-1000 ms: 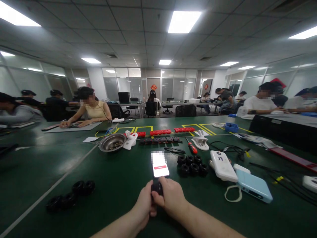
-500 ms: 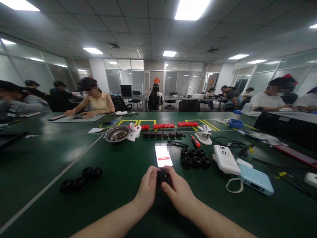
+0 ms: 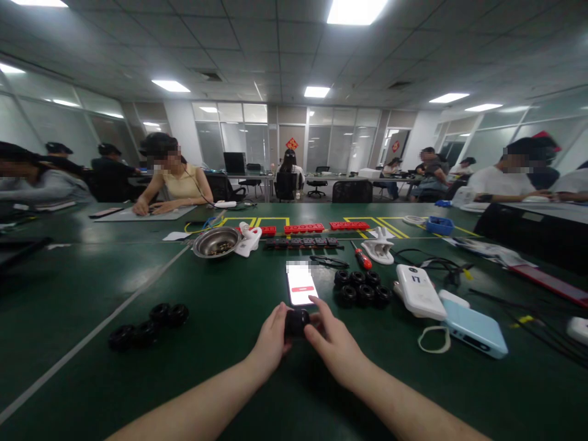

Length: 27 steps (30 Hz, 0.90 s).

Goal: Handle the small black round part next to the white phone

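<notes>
Knob-like black part (image 3: 296,321), small, round and ribbed-looking, sits low in the middle of the frame, pinched between your two hands just above the green table (image 3: 220,343). It is too dark and too covered to tell which way its axis runs. Your left hand (image 3: 271,340) grips it from the left with thumb and fingertips; your right hand (image 3: 331,342) closes on it from the right, index finger stretched over the top. Just beyond it lies a lit smartphone (image 3: 301,286), long axis running up the frame. To its right sits a cluster of similar black parts (image 3: 362,287), then a white device (image 3: 417,292) and a light blue box (image 3: 475,331). More black parts (image 3: 147,318) lie at lower left.
</notes>
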### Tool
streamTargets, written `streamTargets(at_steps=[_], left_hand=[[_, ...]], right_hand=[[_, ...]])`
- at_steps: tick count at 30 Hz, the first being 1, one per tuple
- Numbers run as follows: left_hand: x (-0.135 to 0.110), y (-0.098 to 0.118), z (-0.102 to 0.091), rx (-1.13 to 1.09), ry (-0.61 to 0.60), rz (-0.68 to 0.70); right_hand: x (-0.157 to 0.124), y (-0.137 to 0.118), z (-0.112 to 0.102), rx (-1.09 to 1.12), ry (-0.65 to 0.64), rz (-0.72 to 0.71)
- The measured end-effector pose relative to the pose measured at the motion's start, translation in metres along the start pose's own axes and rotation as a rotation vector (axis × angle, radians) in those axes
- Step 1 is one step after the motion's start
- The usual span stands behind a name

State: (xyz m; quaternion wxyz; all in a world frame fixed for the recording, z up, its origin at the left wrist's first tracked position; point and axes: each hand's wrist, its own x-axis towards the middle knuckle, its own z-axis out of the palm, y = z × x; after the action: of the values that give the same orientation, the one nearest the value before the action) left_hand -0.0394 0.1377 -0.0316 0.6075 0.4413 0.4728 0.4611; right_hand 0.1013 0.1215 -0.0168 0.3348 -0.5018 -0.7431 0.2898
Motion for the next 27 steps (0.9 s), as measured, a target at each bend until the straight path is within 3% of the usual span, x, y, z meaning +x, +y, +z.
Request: streamTargets(at_steps=[2,3,8,9,11,13,15,17,22,24,27], left_hand=[[0.001,-0.002,-0.002,0.081,-0.036,0.129],[0.002,-0.004,-0.003,0.111,-0.052,0.152],[0.012,-0.007,-0.008,0.103,-0.064,0.003],[0.013,-0.007,-0.009,0.087,-0.066,-0.017],[0.014,-0.006,-0.009,0.088,-0.08,-0.015],[0.012,-0.006,-0.009,0.131,-0.107,0.027],[0.009,-0.005,-0.009,0.172,-0.154,0.074],[0.008,-0.005,-0.01,0.192,-0.213,0.103],[0.012,-0.005,-0.013,0.18,-0.257,0.058],[0.013,-0.005,-0.013,0.181,-0.24,0.043],[0.012,-0.004,-0.011,0.219,-0.23,0.049]], right_hand=[[0.002,0.002,-0.002,0.037,-0.084,0.106],[0.002,0.001,-0.003,-0.006,-0.097,0.09],[-0.001,-0.007,-0.01,-0.325,-0.033,-0.341],[-0.001,-0.008,-0.011,-0.324,-0.012,-0.327],[-0.001,-0.008,-0.01,-0.277,0.022,-0.158],[0.001,-0.007,-0.009,-0.217,-0.005,0.023],[0.002,-0.006,-0.007,-0.188,-0.047,0.092],[0.002,-0.005,-0.007,-0.181,-0.043,0.048],[0.001,0.0,-0.009,-0.203,0.023,-0.293],[0.002,0.003,-0.011,-0.198,0.052,-0.279],[0.005,0.005,-0.014,-0.164,0.036,-0.073]])
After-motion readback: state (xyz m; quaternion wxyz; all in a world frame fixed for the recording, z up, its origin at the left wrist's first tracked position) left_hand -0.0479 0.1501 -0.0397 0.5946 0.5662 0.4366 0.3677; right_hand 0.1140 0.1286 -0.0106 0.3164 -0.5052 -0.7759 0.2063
